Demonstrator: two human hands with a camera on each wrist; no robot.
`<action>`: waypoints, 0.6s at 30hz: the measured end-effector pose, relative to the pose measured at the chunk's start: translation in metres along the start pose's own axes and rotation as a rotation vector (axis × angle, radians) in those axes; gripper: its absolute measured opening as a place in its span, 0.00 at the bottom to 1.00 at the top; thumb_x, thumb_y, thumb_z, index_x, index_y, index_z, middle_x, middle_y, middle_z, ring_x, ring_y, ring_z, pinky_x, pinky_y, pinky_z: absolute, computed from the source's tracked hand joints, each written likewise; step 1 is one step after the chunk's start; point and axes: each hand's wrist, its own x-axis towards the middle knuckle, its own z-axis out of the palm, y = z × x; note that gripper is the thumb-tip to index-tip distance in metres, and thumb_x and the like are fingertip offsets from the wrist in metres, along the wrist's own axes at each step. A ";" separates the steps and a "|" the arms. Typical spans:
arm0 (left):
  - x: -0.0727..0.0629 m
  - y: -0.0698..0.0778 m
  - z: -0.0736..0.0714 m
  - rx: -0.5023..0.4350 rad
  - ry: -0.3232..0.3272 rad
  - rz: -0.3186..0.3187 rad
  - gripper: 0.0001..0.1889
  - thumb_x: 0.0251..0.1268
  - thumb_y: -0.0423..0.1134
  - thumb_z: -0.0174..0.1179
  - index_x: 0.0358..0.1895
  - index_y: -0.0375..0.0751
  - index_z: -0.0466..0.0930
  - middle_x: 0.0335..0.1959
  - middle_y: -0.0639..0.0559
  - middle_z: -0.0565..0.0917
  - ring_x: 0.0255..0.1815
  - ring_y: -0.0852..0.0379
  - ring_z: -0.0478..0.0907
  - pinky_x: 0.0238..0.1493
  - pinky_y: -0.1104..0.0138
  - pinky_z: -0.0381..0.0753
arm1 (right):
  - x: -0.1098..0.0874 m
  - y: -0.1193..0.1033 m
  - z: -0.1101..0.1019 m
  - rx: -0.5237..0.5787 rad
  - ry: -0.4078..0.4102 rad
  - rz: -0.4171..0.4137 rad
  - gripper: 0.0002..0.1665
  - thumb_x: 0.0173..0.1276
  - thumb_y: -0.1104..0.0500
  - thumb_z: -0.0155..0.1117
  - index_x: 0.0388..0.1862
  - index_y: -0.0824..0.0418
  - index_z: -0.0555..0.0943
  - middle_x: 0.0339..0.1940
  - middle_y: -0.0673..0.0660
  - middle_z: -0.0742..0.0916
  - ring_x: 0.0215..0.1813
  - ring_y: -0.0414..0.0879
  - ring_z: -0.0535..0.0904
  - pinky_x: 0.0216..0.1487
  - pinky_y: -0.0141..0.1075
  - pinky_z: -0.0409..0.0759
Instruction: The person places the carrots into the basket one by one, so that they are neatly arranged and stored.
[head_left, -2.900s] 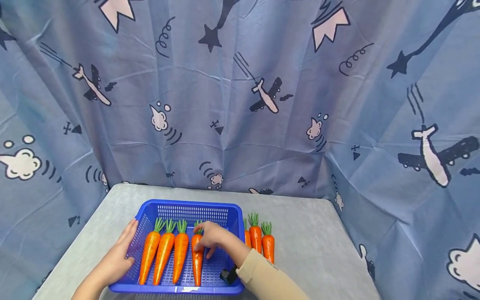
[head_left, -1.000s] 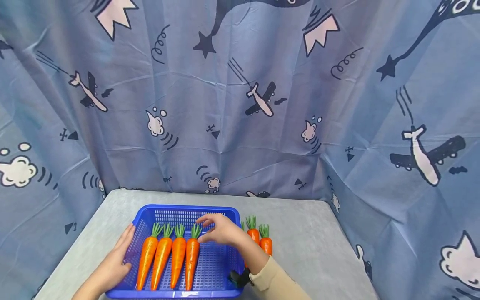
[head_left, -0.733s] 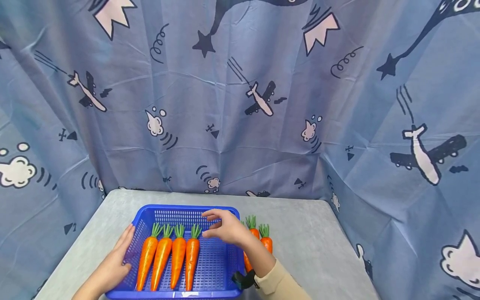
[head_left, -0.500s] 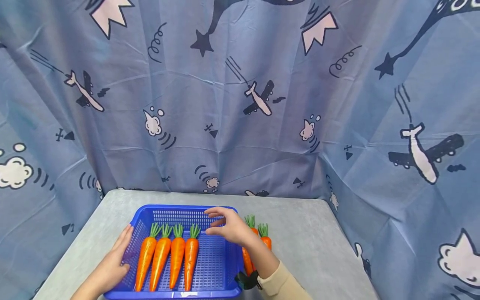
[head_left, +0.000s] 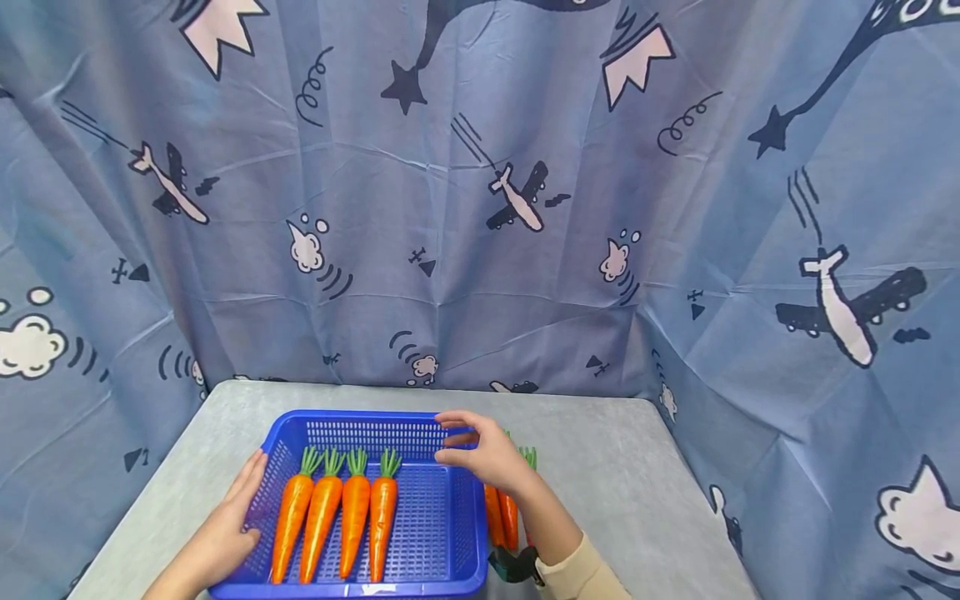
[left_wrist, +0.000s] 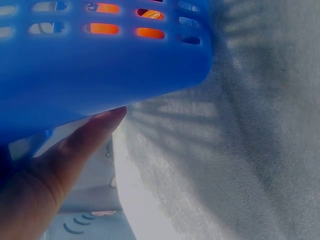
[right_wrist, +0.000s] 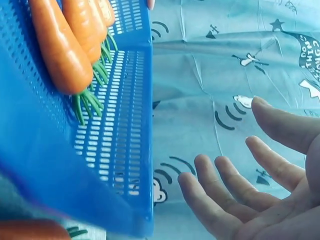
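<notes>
A blue plastic basket (head_left: 352,589) with slotted walls stands on the table, holding several orange carrots (head_left: 382,521) side by side, green tops toward the far wall. My left hand (head_left: 225,533) rests against its left side with fingers extended; in the left wrist view a digit (left_wrist: 82,142) touches the basket's edge. Above the basket's right wall is my right hand (head_left: 491,454), holding nothing, fingers loosely bent and spread in the right wrist view. More carrots (head_left: 509,521) lie just outside that wall, partly hidden under my right hand and forearm.
The grey table (head_left: 615,483) extends to the right of the carrots. A blue printed curtain (head_left: 450,275) hangs behind it and along both sides. The basket's right half shows its bare slotted floor (head_left: 423,525).
My right hand let go of the fourth carrot inside the basket, which now lies closer to the others. It then lifted and moved right over the right wall. My left hand stayed at the basket.
</notes>
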 end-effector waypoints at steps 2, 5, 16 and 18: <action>-0.001 0.000 0.000 0.005 0.012 0.020 0.54 0.45 0.16 0.53 0.81 0.33 0.42 0.82 0.31 0.42 0.77 0.20 0.45 0.71 0.77 0.32 | -0.002 0.002 -0.004 0.007 0.016 0.007 0.31 0.63 0.53 0.74 0.65 0.54 0.79 0.64 0.66 0.81 0.60 0.62 0.82 0.53 0.54 0.85; -0.001 -0.001 0.001 0.016 0.035 0.058 0.53 0.44 0.15 0.53 0.81 0.31 0.43 0.81 0.29 0.44 0.76 0.18 0.47 0.59 0.91 0.30 | -0.005 0.007 -0.010 0.008 0.042 0.021 0.31 0.63 0.53 0.74 0.65 0.53 0.79 0.65 0.67 0.80 0.60 0.62 0.81 0.51 0.53 0.86; -0.001 -0.001 0.002 0.029 0.035 0.077 0.54 0.43 0.15 0.54 0.81 0.31 0.43 0.81 0.28 0.43 0.75 0.18 0.47 0.58 0.93 0.30 | -0.021 0.016 -0.026 -0.015 0.142 0.065 0.36 0.62 0.54 0.75 0.69 0.53 0.76 0.68 0.65 0.79 0.61 0.63 0.81 0.52 0.51 0.86; -0.001 -0.001 0.002 0.029 0.033 0.075 0.54 0.43 0.16 0.55 0.81 0.30 0.43 0.81 0.28 0.43 0.75 0.18 0.47 0.58 0.93 0.30 | -0.024 0.017 -0.027 -0.032 0.155 0.066 0.35 0.62 0.55 0.75 0.69 0.51 0.76 0.68 0.65 0.79 0.61 0.63 0.81 0.52 0.51 0.86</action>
